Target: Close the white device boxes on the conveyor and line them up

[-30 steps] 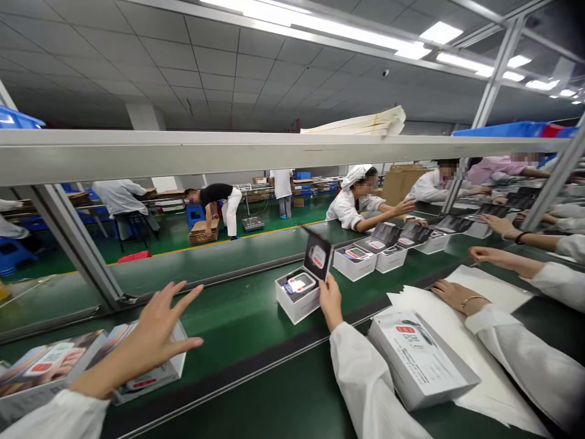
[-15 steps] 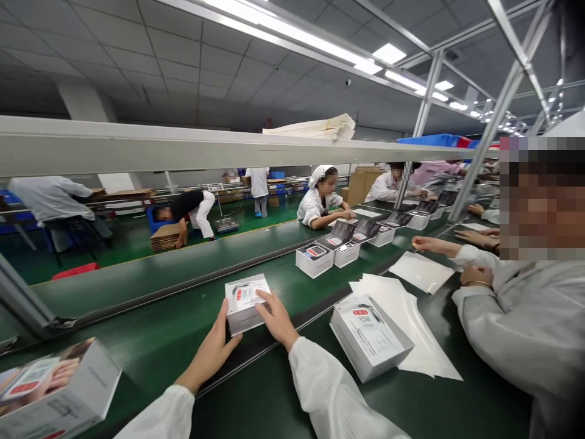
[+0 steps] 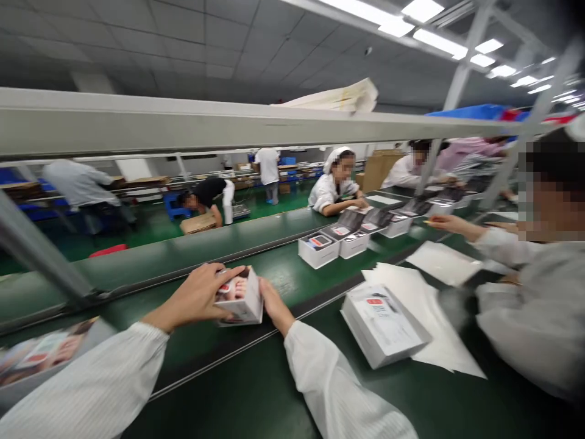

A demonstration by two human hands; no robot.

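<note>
Fingers of the left hand (image 3: pixel 194 299) grasped a small box (image 3: pixel 249 302) from its left end, spread across the printed card, while the right hand (image 3: pixel 276 308) lay bent against its plain white side. The box, square-edged and stiff, was at the near side of the smooth green belt (image 3: pixel 283 277); whether it rested there or was slightly raised could not be told. Loose white sleeves (image 3: pixel 324 378) of finely ribbed cloth covered both arms. To the lower left, a printed carton (image 3: pixel 50 356) was blurred and partly hidden by the left sleeve. On the dark desk (image 3: pixel 247 396) to the right, a white box (image 3: pixel 386 326) with a flat printed top overlapped thin, pale sheets (image 3: pixel 450 332). Farther along the belt, white boxes (image 3: pixel 320 251) with raised dark lids formed a row. Overhead, a long, pale beam (image 3: pixel 183 125) crossed the view, flat-faced and straight-edged.
</note>
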